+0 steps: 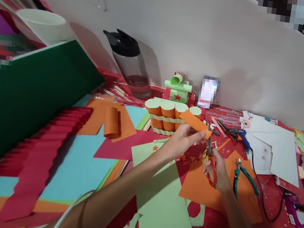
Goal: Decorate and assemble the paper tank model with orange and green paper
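Note:
An orange paper strip point(192, 121) is pinched in my left hand point(183, 141), its long end pointing up and left. My right hand point(216, 168) grips red-handled scissors point(212, 172), whose blades cross the strip near its right end, just beyond my left fingertips. Behind my left hand stands a row of orange paper rolls point(166, 114) with pale green tops and wavy green bands. A pale green sheet point(163, 192) with cut-outs lies under my left forearm. An orange sheet point(201, 186) is beneath my right hand.
Teal-handled pliers point(247, 179) and a blue glue gun point(242, 138) with a black cord lie to the right. A dark-lidded bottle point(132, 65), a green paper model point(178, 89) and a phone point(208, 92) stand near the wall. At left are a dark green board point(28, 99) and pleated red paper point(40, 154).

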Demonstrator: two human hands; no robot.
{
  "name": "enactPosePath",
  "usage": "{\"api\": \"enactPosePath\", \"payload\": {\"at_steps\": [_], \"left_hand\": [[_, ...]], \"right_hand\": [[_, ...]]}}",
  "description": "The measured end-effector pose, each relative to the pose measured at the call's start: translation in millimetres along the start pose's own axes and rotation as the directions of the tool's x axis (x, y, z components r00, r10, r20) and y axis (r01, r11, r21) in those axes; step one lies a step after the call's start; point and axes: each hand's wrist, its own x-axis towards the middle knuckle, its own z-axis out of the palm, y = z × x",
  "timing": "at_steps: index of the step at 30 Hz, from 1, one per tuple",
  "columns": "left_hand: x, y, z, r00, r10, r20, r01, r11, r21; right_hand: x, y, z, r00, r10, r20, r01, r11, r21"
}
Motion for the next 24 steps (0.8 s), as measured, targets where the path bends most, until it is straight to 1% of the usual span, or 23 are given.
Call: {"api": "enactPosePath", "payload": {"at_steps": [5,9,11,15,17,20,24], "left_hand": [[0.8,0.6,-2.0,1.000,-0.006,0.021,0.006,1.000,-0.015],[1.2,1.8,-3.7,0.998,-0.018,0.057,0.018,1.000,-0.013],[1.2,2.8,-4.3,0.998,-0.015,0.062,0.014,1.000,0.007],[0.4,5.7,-4.6,0.998,-0.009,0.059,0.008,1.000,0.018],[0.0,6.7,-4.4,0.998,-0.019,0.058,0.018,1.000,0.019],[-0.3,6.2,-4.0,0.998,-0.022,0.064,0.020,0.999,0.030],[-0.2,3.6,-4.2,0.993,-0.018,0.120,0.014,0.999,0.035]], "right_hand": [[-0.4,4.0,-5.6,0.997,-0.054,0.062,0.057,0.998,-0.038],[-1.0,3.3,-6.3,0.995,-0.047,0.086,0.050,0.998,-0.035],[-0.8,1.3,-5.4,0.998,-0.028,0.063,0.030,0.999,-0.029],[-0.6,-3.2,-2.2,0.998,0.048,-0.028,-0.049,0.998,-0.049],[-1.0,-3.9,-0.9,0.997,0.058,-0.046,-0.060,0.997,-0.046],[-1.9,-1.3,-0.8,0.999,-0.004,-0.039,0.003,1.000,-0.019],[-1.2,5.9,-3.5,0.995,-0.094,-0.035,0.094,0.996,-0.009]]}}
